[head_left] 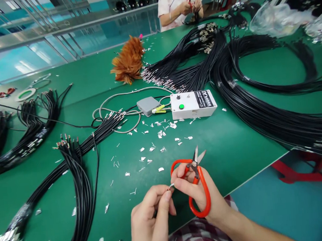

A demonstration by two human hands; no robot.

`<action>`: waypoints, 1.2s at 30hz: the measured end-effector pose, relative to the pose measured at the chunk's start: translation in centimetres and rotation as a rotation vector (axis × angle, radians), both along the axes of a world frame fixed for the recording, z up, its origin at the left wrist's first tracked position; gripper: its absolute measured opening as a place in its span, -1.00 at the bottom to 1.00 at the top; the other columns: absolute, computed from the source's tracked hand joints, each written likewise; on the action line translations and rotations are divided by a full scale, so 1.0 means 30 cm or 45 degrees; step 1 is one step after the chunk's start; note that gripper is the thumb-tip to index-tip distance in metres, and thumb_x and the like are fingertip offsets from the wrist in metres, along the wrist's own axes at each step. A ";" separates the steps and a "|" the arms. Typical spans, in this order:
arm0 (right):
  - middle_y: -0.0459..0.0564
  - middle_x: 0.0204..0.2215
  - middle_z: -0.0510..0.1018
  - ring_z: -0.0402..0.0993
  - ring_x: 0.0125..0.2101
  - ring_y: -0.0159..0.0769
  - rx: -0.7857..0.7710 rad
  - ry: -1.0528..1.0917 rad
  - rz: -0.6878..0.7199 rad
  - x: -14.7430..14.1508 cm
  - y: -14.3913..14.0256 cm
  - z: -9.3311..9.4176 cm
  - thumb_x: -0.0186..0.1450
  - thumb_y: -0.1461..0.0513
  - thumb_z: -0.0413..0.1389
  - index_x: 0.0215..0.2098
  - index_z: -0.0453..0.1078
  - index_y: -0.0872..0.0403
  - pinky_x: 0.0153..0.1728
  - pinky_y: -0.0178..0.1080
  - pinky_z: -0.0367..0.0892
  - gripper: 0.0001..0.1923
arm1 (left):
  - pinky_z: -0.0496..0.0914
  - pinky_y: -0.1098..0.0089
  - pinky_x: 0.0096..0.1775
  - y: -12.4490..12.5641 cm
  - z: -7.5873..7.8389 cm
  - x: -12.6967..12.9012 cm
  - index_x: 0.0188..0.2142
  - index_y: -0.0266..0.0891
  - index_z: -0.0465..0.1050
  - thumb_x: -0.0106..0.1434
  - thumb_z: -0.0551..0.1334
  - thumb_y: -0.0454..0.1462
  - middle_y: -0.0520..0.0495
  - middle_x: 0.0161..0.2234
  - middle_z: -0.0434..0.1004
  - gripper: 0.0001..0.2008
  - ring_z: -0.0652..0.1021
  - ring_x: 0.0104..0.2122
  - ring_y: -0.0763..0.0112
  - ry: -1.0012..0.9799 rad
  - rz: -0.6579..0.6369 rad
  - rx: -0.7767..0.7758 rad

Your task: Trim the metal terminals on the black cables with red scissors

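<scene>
Right hand [195, 191]: curled shut through the loops of the red scissors [196, 184], blades a little open and pointing up. Its fingertips also pinch a tiny wire end [171, 186].
Left hand [152, 214]: closed in a pinch on the same wire end, just above the near edge of the worktop [234, 144].
Wire end: looks thin, light and bendy; hold it close to the tip so it does not flop.
Scissors: hard and sharp; hold by the loops.
Nearby: silver scraps [152, 149], black cable bundles [79, 177], a white box [193, 104].
Far side: another person's hands [190, 6].

Bright even light, sharp centre, edges warped.
</scene>
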State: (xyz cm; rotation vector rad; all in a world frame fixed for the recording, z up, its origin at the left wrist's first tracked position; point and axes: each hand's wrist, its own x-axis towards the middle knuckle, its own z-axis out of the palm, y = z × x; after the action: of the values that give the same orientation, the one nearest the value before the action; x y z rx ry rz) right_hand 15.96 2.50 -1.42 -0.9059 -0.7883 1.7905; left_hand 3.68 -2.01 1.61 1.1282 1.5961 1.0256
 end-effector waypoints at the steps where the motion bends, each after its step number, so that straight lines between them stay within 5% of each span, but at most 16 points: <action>1: -0.16 -0.48 0.49 0.41 -0.46 -0.42 0.021 -0.022 -0.009 0.000 0.000 0.006 0.14 0.26 0.25 -0.44 0.32 0.07 -0.36 -0.33 0.32 -0.84 | 0.10 0.52 -0.62 0.000 0.000 0.000 -0.43 -0.21 0.44 0.26 0.17 -0.24 0.10 -0.66 0.34 -0.84 0.24 -0.65 0.55 -0.015 0.004 -0.018; 12: -0.15 -0.44 0.51 0.47 -0.43 -0.41 0.295 -0.059 -0.071 -0.001 -0.017 0.003 0.18 0.35 0.20 -0.40 0.28 0.03 -0.33 -0.30 0.37 -0.83 | -0.09 0.53 -0.59 0.010 0.012 -0.006 -0.41 -0.25 0.43 0.18 0.25 -0.06 0.12 -0.69 0.29 -0.71 0.08 -0.68 0.63 -0.495 0.093 -0.358; 20: -0.14 -0.45 0.52 0.48 -0.41 -0.38 0.550 -0.170 -0.020 0.026 0.034 0.014 0.13 0.40 0.21 -0.43 0.30 0.04 -0.32 -0.29 0.40 -0.81 | -0.19 0.56 -0.66 0.039 0.022 -0.038 -0.48 -0.27 0.43 0.18 0.26 -0.09 0.15 -0.78 0.23 -0.72 -0.04 -0.73 0.68 -0.739 -0.036 -0.505; 29: -0.18 -0.49 0.48 0.36 -0.47 -0.48 0.062 0.045 0.202 0.035 0.045 0.016 0.15 0.29 0.25 -0.43 0.30 0.07 -0.36 -0.38 0.27 -0.83 | 0.19 0.48 -0.52 0.005 0.018 -0.019 -0.46 -0.16 0.45 0.22 0.21 -0.24 0.11 -0.64 0.32 -0.86 0.32 -0.60 0.49 -0.103 0.013 -0.011; 36: -0.16 -0.45 0.48 0.42 -0.41 -0.44 0.214 -0.067 0.069 0.028 0.034 0.050 0.15 0.37 0.21 -0.43 0.25 0.06 -0.32 -0.35 0.33 -0.80 | 0.24 0.47 -0.45 0.009 0.011 0.006 -0.40 -0.13 0.48 0.21 0.18 -0.40 0.11 -0.57 0.42 -0.84 0.39 -0.58 0.49 0.331 0.083 0.297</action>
State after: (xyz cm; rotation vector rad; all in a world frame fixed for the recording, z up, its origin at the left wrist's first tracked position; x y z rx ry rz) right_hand 16.80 3.53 0.07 -0.8304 -0.9896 1.7235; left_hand 3.85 -1.73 1.92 1.4223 1.7591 1.1685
